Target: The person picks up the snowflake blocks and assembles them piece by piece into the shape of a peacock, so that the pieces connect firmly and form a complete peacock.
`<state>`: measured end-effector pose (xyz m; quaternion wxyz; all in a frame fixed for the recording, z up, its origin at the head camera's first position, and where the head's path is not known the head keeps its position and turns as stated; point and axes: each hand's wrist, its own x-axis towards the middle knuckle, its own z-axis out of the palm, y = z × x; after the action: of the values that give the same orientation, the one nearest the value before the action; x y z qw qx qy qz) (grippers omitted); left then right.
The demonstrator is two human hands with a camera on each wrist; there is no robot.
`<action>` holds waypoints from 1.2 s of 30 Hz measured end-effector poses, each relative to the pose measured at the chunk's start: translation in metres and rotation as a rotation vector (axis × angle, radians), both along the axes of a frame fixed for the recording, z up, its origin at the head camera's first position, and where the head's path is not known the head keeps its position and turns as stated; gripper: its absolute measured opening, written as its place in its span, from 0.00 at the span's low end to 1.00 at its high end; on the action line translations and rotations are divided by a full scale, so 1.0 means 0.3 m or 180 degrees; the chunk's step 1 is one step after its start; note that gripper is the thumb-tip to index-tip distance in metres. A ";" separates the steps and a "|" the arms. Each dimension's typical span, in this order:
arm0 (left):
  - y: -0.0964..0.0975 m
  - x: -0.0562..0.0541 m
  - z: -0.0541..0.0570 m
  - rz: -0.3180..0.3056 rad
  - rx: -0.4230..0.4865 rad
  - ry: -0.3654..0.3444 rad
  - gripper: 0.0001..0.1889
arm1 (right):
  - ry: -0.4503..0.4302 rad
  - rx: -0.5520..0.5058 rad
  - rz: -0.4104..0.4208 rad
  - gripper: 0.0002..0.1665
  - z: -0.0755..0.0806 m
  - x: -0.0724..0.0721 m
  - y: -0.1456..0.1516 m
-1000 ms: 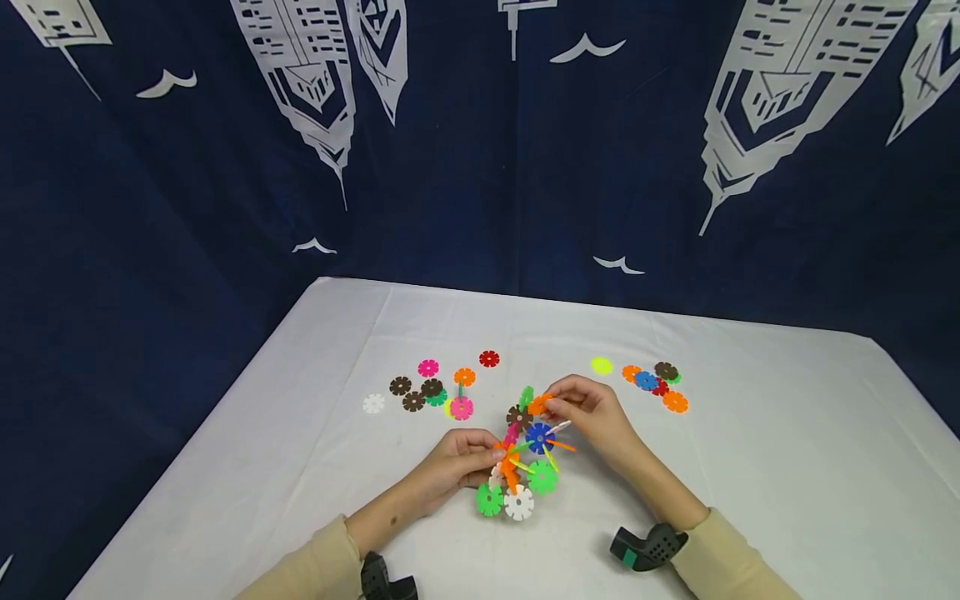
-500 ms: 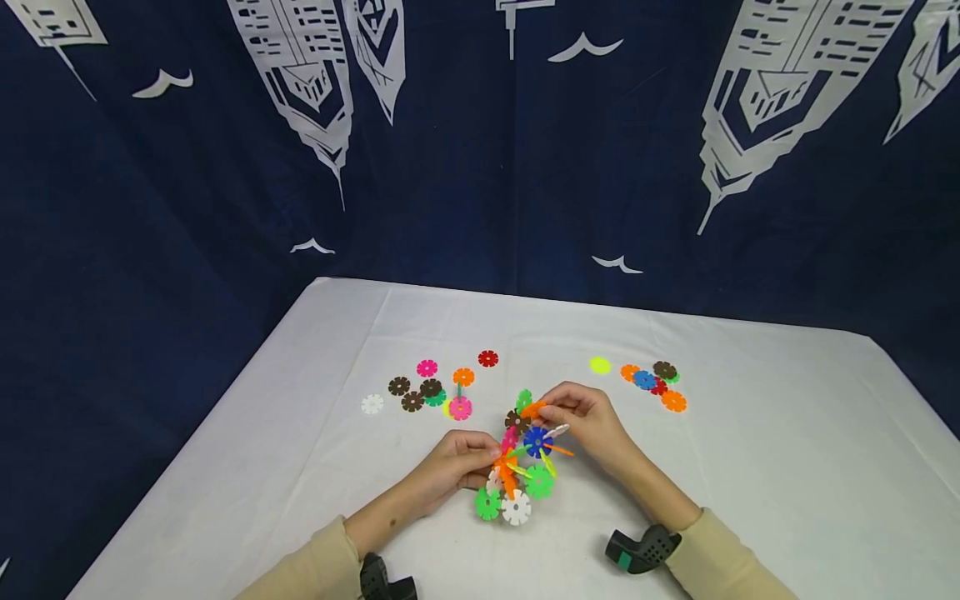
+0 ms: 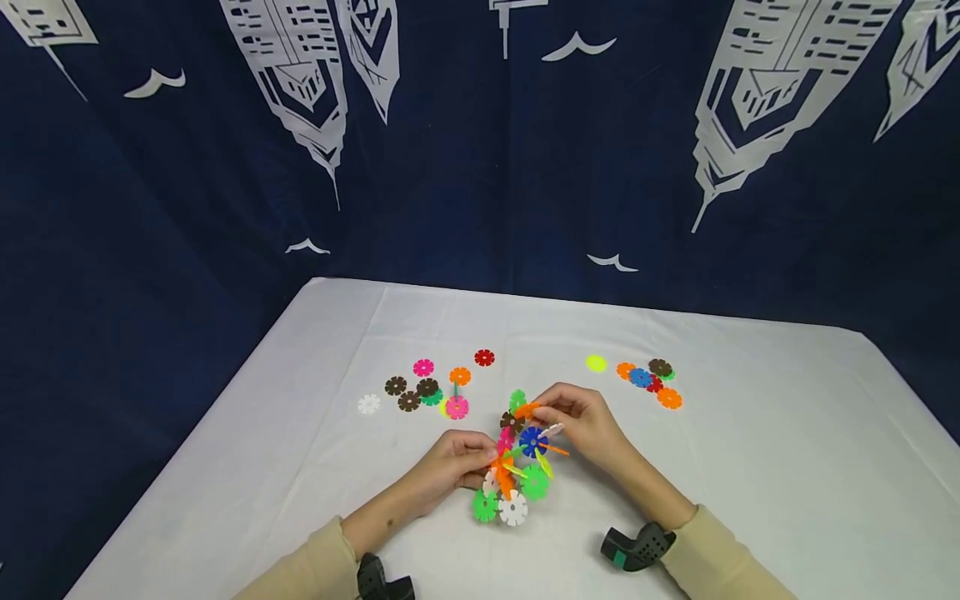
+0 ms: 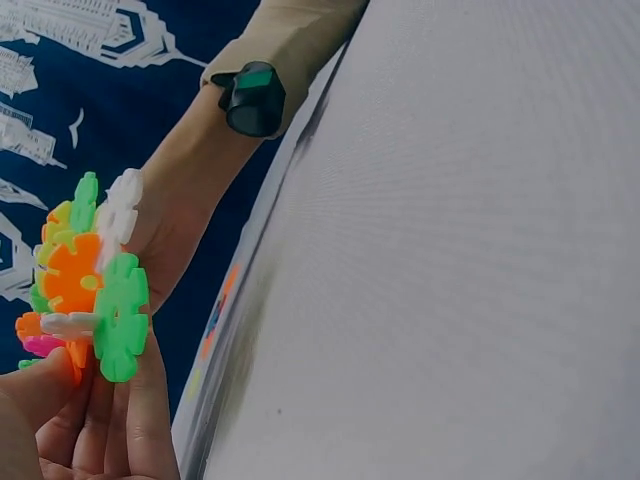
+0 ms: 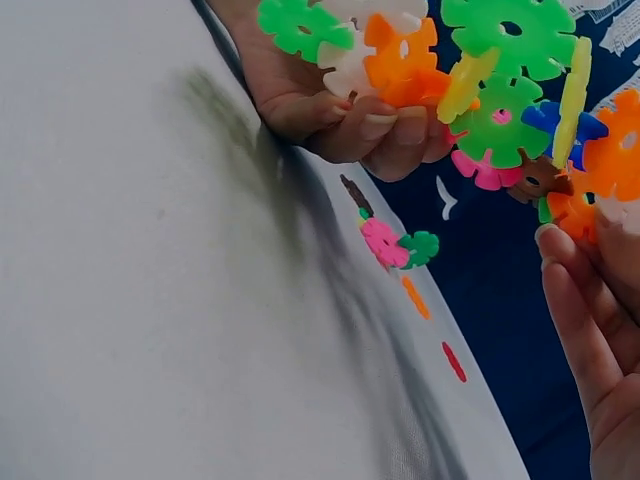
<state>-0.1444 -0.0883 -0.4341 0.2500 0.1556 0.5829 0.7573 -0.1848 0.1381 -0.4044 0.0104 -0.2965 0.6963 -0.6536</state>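
Observation:
My left hand [image 3: 453, 467] pinches a cluster of slotted, interlocking plastic flower discs between thumb and fingers, above the table. In it are an orange disc [image 4: 72, 275], a green disc [image 4: 122, 318], a white disc [image 3: 513, 507], a blue disc [image 3: 533, 442] and a brown disc [image 3: 512, 422]. At the cluster's far end, my right hand [image 3: 581, 421] pinches another orange disc [image 3: 527, 410] beside the brown one. The right wrist view has this disc [image 5: 575, 215] against the brown disc; whether their slots interlock I cannot tell. The left fingers partly hide the cluster's middle.
Loose discs lie on the white-covered table [image 3: 315, 467], including a white disc [image 3: 369, 403], a red disc [image 3: 484, 357] and a pink disc [image 3: 457, 407] on the left. Further right sit a yellow disc [image 3: 596, 363] and an orange disc [image 3: 670, 398]. A blue curtain [image 3: 450, 167] hangs behind.
My right hand has come down slightly with the orange disc, and the cluster's far end has dipped a little. The left hand keeps its grip. The whole head view has shifted slightly.

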 end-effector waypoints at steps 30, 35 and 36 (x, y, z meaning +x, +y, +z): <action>0.000 0.004 0.003 -0.0028 0.0031 -0.0011 0.10 | 0.0280 0.0213 0.0172 0.05 0.018 0.005 0.007; -0.001 0.003 -0.001 -0.0044 -0.0007 -0.0028 0.09 | 0.0376 0.0290 0.0127 0.06 0.025 0.013 0.001; -0.002 0.003 -0.001 -0.0044 -0.0008 -0.0029 0.09 | 0.0389 0.0298 0.0122 0.06 0.024 0.012 0.001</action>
<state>-0.1435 -0.0888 -0.4345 0.2581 0.1559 0.5816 0.7555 -0.1812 0.1384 -0.3973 -0.0057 -0.3484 0.7196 -0.6006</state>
